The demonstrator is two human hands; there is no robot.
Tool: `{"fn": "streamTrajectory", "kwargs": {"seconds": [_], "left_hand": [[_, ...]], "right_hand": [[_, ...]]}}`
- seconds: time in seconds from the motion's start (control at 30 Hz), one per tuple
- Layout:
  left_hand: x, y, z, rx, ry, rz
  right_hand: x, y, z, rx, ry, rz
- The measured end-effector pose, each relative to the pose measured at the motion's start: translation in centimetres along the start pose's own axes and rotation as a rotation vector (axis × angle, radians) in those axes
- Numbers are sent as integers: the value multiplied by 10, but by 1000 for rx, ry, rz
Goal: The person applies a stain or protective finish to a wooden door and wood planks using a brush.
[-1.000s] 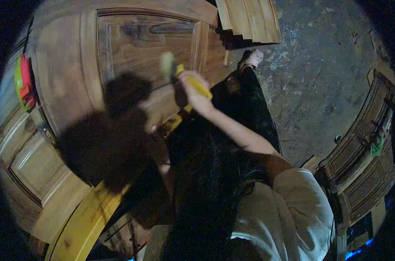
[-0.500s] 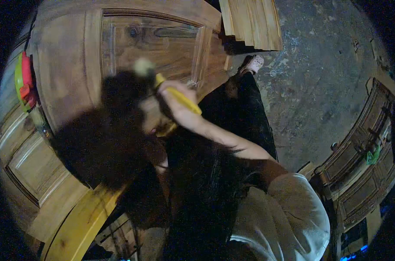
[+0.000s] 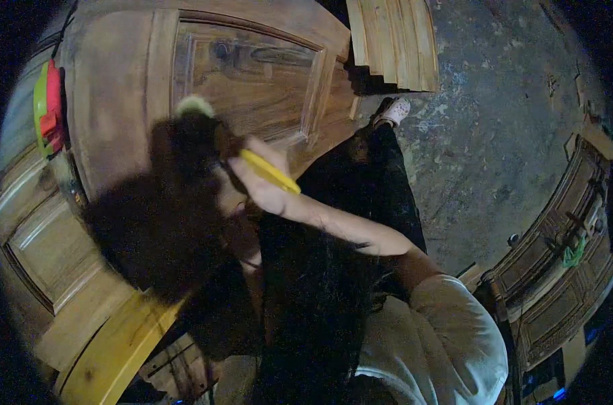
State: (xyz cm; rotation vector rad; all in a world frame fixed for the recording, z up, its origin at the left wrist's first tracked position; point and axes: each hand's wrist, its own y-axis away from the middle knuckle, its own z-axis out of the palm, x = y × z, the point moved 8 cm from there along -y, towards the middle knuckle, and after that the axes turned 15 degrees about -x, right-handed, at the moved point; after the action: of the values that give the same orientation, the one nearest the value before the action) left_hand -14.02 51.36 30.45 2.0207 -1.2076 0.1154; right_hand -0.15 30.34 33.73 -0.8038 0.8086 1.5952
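My right hand (image 3: 259, 179) is wrapped round a brush (image 3: 271, 172) with a yellow handle. Its pale, blurred bristle end (image 3: 195, 106) is over the left part of a brown wooden door's (image 3: 252, 84) recessed panel. The tool's middle is dark and smeared by motion. Lower down, my left hand (image 3: 242, 233) is in deep shadow close to the right wrist; its fingers are hidden, and I cannot make out what it touches. A large dark shadow covers the door's near part.
Stacked wooden strips (image 3: 394, 44) stand beyond the door. A shoe-clad foot (image 3: 395, 111) rests on the worn concrete floor (image 3: 482, 155). A red and green tool (image 3: 50, 115) lies at left, near a yellow wooden beam (image 3: 114, 347). More carved panels (image 3: 560, 290) lean at right, with green cord (image 3: 574, 253).
My right hand and the brush have moved left and slightly down in view, the pale end shifting further along the panel's left side. The whole view has tilted slightly.
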Motion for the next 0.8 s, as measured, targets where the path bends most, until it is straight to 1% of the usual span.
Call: {"fn": "streamTrajectory", "kwargs": {"seconds": [0.03,0.07,0.1,0.13,0.17,0.2,0.23,0.27,0.33,0.4,0.47,0.53,0.57,0.6,0.67,0.73,0.77,0.8], "left_hand": [[-1,-1,-1,1,8,2],[0,-1,-1,2,8,5],[0,0,0,4,11,5],[-1,1,0,6,14,4],[-1,1,1,9,20,3],[0,1,1,13,22,3],[2,-3,5,8,26,8],[2,3,2,11,28,7],[1,1,3,13,38,9],[1,2,2,20,48,6],[0,3,2,19,55,0],[2,2,-1,24,60,3],[2,1,-2,25,58,4],[1,2,-2,23,62,7],[3,2,-3,24,60,10],[4,3,-4,25,67,8],[4,4,-3,25,70,7],[5,4,-2,24,76,11]], "right_hand": [[1,-2,3,-52,37,50],[-19,-8,-8,13,47,-204],[-5,-10,-27,74,170,-196],[11,-9,-50,139,160,-173],[26,-5,-74,234,182,-84],[55,-1,-97,300,235,-38],[90,1,-116,284,169,39],[100,1,-126,296,141,0],[94,1,-121,316,148,48],[40,-5,-76,261,223,-95],[-11,-6,-26,61,165,-174],[-23,-1,5,-81,136,-87],[-16,0,4,-68,81,-49],[-5,0,-1,-68,77,-58],[19,-3,-43,135,152,-204],[65,0,-97,294,249,53],[88,2,-115,321,153,26],[85,-2,-122,349,59,-5]]}}
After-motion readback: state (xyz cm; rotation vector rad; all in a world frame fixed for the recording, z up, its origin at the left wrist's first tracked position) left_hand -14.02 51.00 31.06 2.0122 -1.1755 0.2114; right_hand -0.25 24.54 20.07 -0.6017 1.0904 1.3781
